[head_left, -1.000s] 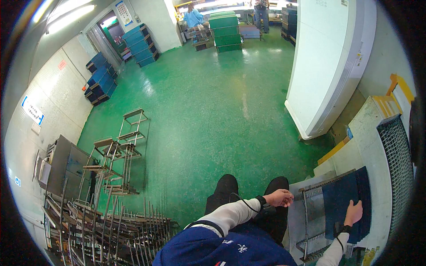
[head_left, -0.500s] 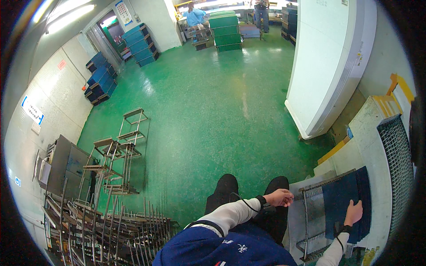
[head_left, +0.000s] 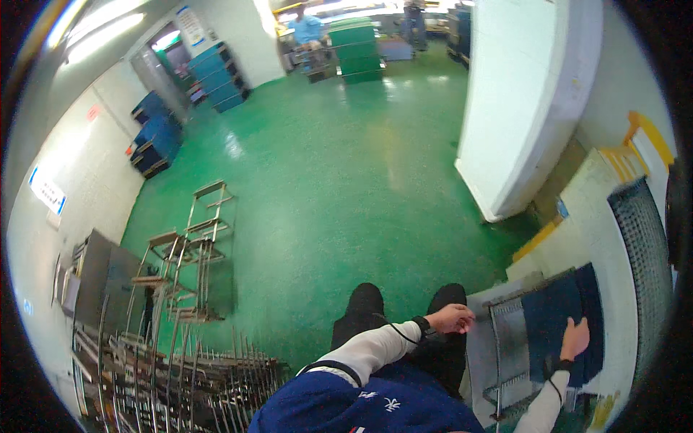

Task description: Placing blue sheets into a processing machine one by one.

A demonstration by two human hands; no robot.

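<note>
My left hand hovers over my right knee, just left of a metal rack. Its fingers are curled together, and whether anything small is between them I cannot make out. Dark blue flat panels stand packed in the right part of this rack, at my right side. My right hand is closed at the edge of one of these panels, its fingertips partly hidden. The rack lies on a grey surface, and its left part shows bare slotted bars.
Metal racks stand on the green floor at left, with many more piled at lower left. A tall white cabinet rises at right. Stacks of blue panels and green panels are farther off, near a person in blue.
The whole view has shifted a little, with slight blur. Both hands stay at nearly the same places by the rack and panels.
</note>
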